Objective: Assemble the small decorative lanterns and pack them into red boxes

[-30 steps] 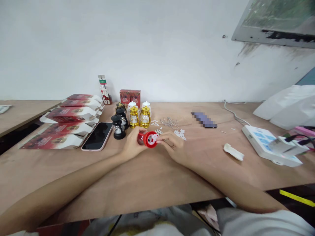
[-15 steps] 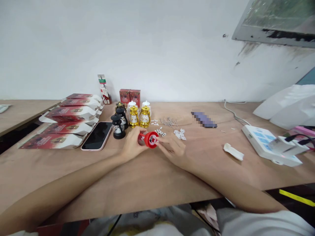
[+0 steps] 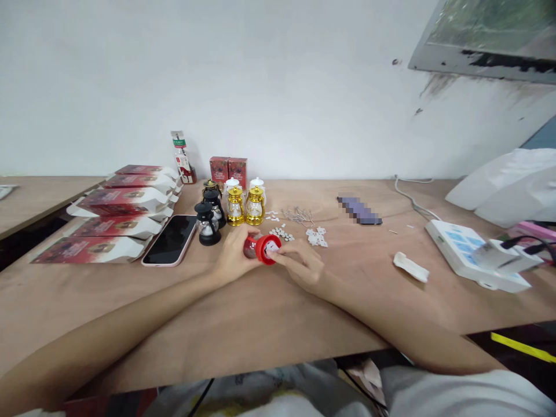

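A small red lantern [image 3: 263, 249] lies on its side in my left hand [image 3: 233, 255], whose fingers are wrapped round its clear body. Its open round base faces right, towards my right hand [image 3: 304, 263]. At that base, my right thumb and fingertip are pinched together on a small white piece [image 3: 271, 247] in the recess. Behind my left hand stand two gold lanterns [image 3: 255, 207], black lanterns [image 3: 208, 223] and white-topped ones. Beyond my right hand lie a pile of white square pieces [image 3: 317, 236], tiny round pieces [image 3: 282, 233] and thin metal pins [image 3: 299, 215].
Flattened red boxes [image 3: 93, 249] are stacked at the left, beside a black-screened phone [image 3: 170, 240]. Two red boxes [image 3: 229, 169] and a bottle [image 3: 184, 165] stand by the wall. A purple phone [image 3: 359, 210], white scrap [image 3: 410, 267] and power strip [image 3: 473, 255] are on the right.
My right fingertips have moved in over the lantern's base, and a white piece now covers part of the recess that showed red inside. The lantern has shifted very slightly.
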The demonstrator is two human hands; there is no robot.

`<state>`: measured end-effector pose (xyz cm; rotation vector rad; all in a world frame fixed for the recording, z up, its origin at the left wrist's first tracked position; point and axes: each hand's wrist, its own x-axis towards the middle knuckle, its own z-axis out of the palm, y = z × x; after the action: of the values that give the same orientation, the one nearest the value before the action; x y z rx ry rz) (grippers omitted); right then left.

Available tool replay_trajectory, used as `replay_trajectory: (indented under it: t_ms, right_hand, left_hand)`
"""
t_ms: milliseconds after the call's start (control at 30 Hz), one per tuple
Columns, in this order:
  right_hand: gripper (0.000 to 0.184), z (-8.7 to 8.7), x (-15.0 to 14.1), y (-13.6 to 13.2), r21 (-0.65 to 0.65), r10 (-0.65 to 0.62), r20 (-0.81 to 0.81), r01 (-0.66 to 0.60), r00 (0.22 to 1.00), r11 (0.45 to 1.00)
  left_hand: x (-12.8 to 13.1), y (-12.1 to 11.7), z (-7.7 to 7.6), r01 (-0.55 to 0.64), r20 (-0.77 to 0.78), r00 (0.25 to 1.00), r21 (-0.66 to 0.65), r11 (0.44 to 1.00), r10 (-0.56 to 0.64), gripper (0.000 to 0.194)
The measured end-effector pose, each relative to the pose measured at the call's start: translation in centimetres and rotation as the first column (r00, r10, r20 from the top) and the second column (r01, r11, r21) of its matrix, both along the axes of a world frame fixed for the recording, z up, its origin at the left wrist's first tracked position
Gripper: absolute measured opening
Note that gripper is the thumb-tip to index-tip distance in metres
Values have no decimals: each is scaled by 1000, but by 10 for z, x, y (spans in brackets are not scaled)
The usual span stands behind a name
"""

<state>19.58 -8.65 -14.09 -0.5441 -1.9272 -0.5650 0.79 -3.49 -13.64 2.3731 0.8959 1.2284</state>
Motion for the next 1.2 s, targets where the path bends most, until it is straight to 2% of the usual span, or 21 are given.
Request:
replay_trajectory:
  t_ms: [200,667,900,1067,1200]
  right_hand:
    - [42,-8,2,1,-31,20,-23,-21,1000,999]
    - [32,3,-2,-3,11,16,19,-16,1000,1000]
    - [32,2,0,-2,14,9,57,-10,998,1000]
    - [31,4,-1,-2,117,-2,60,-5,998,993]
    - [31,4,-1,1,195,-60,83,43,995,980]
  left_hand:
    - [0,-2,2,9,-18,1000,4,1000,-8,39]
    - [0,-3,2,18,-26,1000,33,999,-17,37]
    - [-1,-2,1,43,-10,999,56,997,-43,38]
    - [-1,-1,0,21,-1,1000,19,1000,-21,42]
    - [-2,-1,-2,8,24,1000,2,1000,-8,41]
